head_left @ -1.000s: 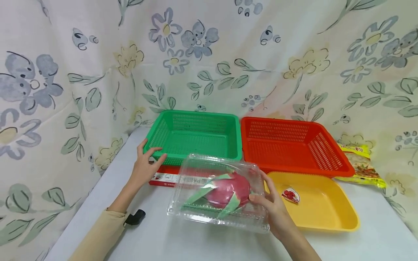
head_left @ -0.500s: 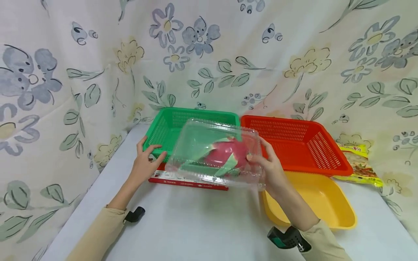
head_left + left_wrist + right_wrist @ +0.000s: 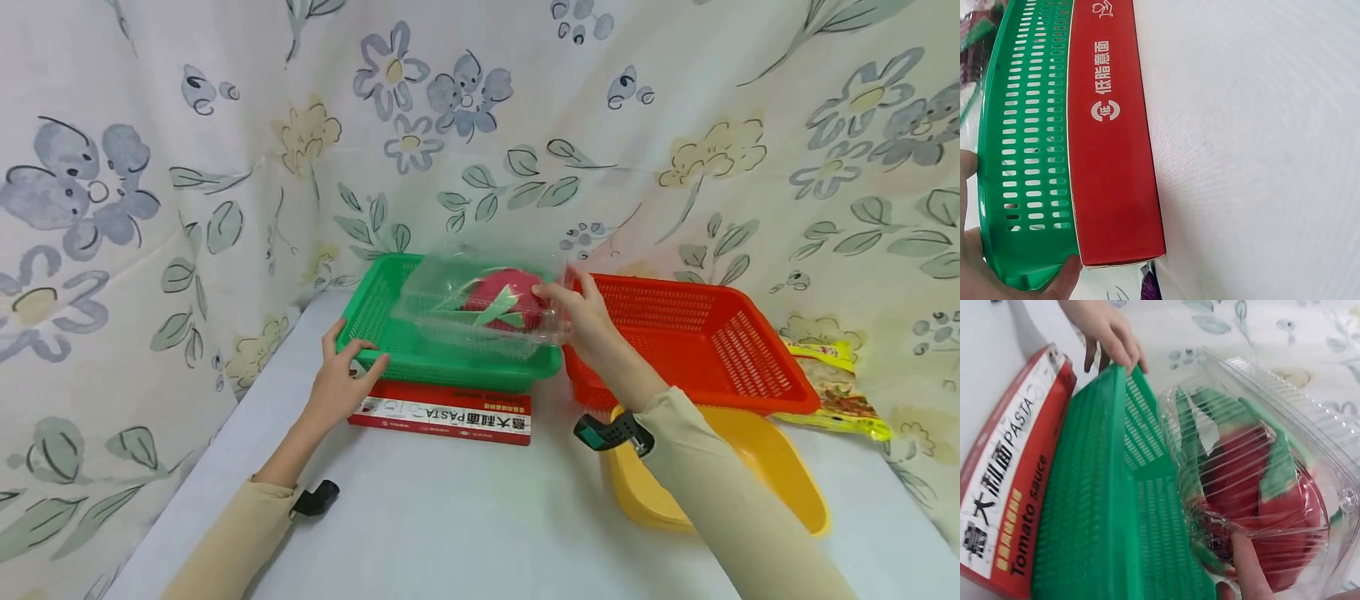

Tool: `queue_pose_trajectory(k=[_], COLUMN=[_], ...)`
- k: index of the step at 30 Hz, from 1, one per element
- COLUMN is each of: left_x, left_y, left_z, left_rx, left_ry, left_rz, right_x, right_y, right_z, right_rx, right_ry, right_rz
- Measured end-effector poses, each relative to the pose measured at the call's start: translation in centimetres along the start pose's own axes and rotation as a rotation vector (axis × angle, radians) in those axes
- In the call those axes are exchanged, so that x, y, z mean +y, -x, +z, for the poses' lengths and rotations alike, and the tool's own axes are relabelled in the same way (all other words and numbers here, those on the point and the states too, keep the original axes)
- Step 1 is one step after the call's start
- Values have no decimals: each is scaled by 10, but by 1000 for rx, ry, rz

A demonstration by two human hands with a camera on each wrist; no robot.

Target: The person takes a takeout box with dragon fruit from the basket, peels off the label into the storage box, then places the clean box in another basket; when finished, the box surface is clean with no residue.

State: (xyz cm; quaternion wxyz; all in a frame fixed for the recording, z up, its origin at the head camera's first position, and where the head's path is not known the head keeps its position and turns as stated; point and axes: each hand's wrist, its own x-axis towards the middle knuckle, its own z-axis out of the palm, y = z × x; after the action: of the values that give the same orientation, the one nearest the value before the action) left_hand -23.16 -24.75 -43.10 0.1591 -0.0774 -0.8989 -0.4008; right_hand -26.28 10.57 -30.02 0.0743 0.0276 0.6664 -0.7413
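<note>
Over the green basket [image 3: 420, 362], my right hand [image 3: 588, 317] holds a clear plastic clamshell box [image 3: 435, 292] by its right end. Inside the box is a red dragon fruit [image 3: 1241, 469] with green scales. In the right wrist view, one finger lies across the plastic and the box overlaps the basket's far side; whether it touches the basket floor I cannot tell. My left hand [image 3: 341, 383] grips the basket's near left corner, thumb outside and fingers over the rim. A red and white pasta box [image 3: 1113, 175] lies along the basket's near side.
A red basket [image 3: 667, 358] stands to the right of the green one. In front of it is a yellow basin [image 3: 780, 475], partly behind my right sleeve. A yellow snack bag [image 3: 836, 392] lies at the far right. Floral cloth [image 3: 480, 125] hangs behind.
My right hand has carried the clamshell box away from me, from above the pasta box to over the green basket. The pasta box now shows fully. My left hand stays at the basket corner.
</note>
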Motion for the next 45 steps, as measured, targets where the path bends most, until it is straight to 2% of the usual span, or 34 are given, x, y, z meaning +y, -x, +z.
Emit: queue_pose_trajectory(k=[6, 11, 16, 20, 24, 27, 30, 32, 36, 45], left_x=[1, 3, -1, -5, -3, 1, 3, 3, 1, 1], left_y=[-4, -5, 2, 8, 7, 5, 3, 3, 2, 1], left_z=[6, 9, 9, 11, 16, 17, 16, 16, 14, 3], left_rx=[0, -22, -23, -21, -30, -20, -12, -11, -12, 11], left_ry=[-15, -25, -48, -61, -48, -39, -42, -51, -63, -67], left_rz=[20, 22, 5, -16, -3, 5, 2, -1, -4, -2], right_x=[0, 13, 30, 43, 50, 51, 47, 43, 32, 8], right_y=[-38, -69, -94, -105, -107, -107, -108, -107, -101, -69], right_z=[11, 19, 30, 39, 39, 38, 39, 40, 43, 36], right_rx=[41, 51, -17, -97, -122, -136, -146, -132, -104, -181], right_ry=[89, 191, 267, 285, 296, 292, 359, 445, 613, 803], right_rz=[26, 65, 71, 137, 205, 217, 214, 210, 163, 3])
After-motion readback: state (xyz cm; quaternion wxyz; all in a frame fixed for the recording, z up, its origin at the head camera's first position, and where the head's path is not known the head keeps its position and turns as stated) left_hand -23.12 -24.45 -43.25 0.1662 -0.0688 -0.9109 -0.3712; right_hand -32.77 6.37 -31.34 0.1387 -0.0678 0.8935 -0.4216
